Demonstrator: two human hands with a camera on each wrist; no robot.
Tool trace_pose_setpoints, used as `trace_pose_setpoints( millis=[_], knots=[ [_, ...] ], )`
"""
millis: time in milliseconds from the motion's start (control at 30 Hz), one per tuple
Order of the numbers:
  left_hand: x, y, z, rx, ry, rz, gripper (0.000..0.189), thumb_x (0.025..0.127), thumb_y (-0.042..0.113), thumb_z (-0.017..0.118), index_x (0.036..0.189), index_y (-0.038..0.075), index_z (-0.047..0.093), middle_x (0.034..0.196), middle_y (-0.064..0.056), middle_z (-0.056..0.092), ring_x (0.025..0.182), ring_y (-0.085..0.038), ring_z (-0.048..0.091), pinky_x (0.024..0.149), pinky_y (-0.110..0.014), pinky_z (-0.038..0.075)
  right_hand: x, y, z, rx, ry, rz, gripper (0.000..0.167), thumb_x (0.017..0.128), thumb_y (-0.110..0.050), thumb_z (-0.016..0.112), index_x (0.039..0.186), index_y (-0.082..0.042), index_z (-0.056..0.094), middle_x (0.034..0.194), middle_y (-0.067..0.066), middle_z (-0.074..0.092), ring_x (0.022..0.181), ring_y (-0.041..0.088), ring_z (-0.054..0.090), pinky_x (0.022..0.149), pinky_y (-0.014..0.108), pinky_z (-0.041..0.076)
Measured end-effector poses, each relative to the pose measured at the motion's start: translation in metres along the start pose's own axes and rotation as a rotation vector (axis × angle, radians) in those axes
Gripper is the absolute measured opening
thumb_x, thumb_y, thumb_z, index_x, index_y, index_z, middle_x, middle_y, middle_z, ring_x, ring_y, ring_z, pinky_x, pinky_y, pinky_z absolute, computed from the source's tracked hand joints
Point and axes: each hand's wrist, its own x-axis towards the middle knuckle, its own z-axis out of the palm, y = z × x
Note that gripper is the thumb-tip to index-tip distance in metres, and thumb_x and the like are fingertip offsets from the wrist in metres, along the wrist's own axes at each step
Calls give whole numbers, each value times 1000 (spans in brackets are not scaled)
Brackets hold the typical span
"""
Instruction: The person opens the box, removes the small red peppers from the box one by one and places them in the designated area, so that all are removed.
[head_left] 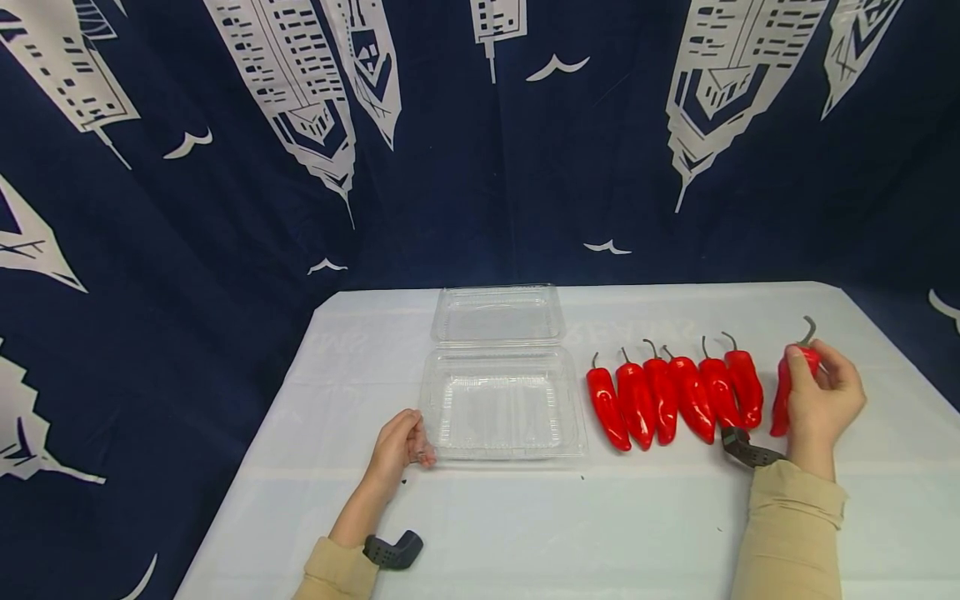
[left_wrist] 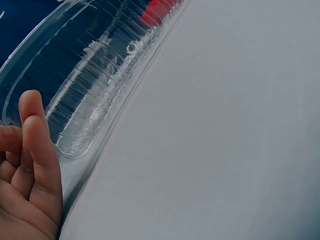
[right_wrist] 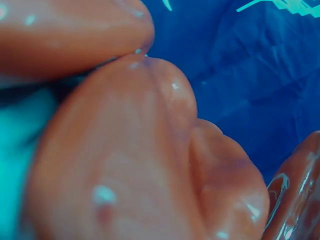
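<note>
A hinged clear plastic container (head_left: 504,457) lies on the white table with its lid folded back. My left hand (head_left: 405,440) grips it by the left edge near the front corner; in the left wrist view the fingers (left_wrist: 42,155) overlap the container's end (left_wrist: 75,145). At the far right, my right hand (head_left: 828,398) pinches a red pepper (head_left: 782,400) near its stem, thumb on the near side. The pepper stands stem up and leans slightly. Left of that hand, several glossy red peppers (head_left: 691,396) lie in a row. In the right wrist view large pepper shapes (right_wrist: 115,145) fill the frame.
The white table (head_left: 510,533) ends at a dark blue curtain (head_left: 480,192) printed with buildings and birds. Black wrist cameras sit on both wrists, the right one (head_left: 746,450) close to the row of peppers.
</note>
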Motion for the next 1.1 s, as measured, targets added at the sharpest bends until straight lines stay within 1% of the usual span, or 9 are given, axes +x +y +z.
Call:
trace_pose_setpoints(
  millis=[133,233,333,467,533,700,733,933,1100],
  knots=[
    [0,0,0,-18,5,-9,30,101,21,36,75,5,40,53,-2,38,48,-15,55,49,-26,48,0,4,1,-16,-41,-27,39,84,-16,70,122,-20,62,129,-3,51,107,4,51,100,20,35],
    [0,0,0,-22,5,-11,30,101,20,36,75,5,40,53,-3,38,48,-15,55,49,-26,48,4,9,0,-39,-69,-2,43,85,-12,67,126,-22,58,136,-1,46,115,8,48,101,22,34],
    [0,1,0,-24,5,-18,30,101,20,35,75,5,40,53,-3,37,48,-15,54,49,-26,48,15,19,-2,-77,-96,35,48,85,-9,66,129,-25,55,141,-2,42,122,10,44,104,26,31],
    [-1,2,0,-32,6,-29,30,101,20,35,75,6,39,53,-3,36,48,-16,53,50,-27,48,36,39,-6,-143,-130,71,54,84,-15,69,132,-31,51,144,-6,38,127,10,40,105,30,29],
    [0,2,0,-32,8,-30,30,101,20,35,75,6,39,53,-3,36,48,-16,53,50,-27,48,33,37,-5,-174,-140,95,54,86,-16,68,134,-32,49,145,-7,37,130,11,37,105,32,28],
    [-1,5,1,-21,-7,-30,31,102,17,32,74,6,39,53,-3,37,49,-15,54,50,-26,48,7,15,1,-248,-160,141,52,91,-16,60,138,-30,45,148,-8,32,136,14,29,108,34,25],
    [-1,5,1,-20,-7,-32,31,102,17,32,74,6,39,53,-3,37,49,-15,54,50,-26,48,5,14,1,-258,-165,144,52,91,-16,60,138,-31,45,148,-9,32,136,14,29,108,34,25],
    [0,2,0,-19,2,-29,30,102,19,33,75,6,40,54,-3,38,48,-15,54,50,-26,48,5,17,1,-332,-194,139,52,91,-18,59,139,-32,44,149,-9,32,137,15,29,108,33,25],
    [0,2,1,-26,8,-26,29,101,20,35,76,6,40,54,-2,37,48,-15,53,50,-26,48,6,18,0,-379,-230,142,54,93,-17,56,142,-31,39,151,-8,27,138,17,25,107,37,25]
  ],
)
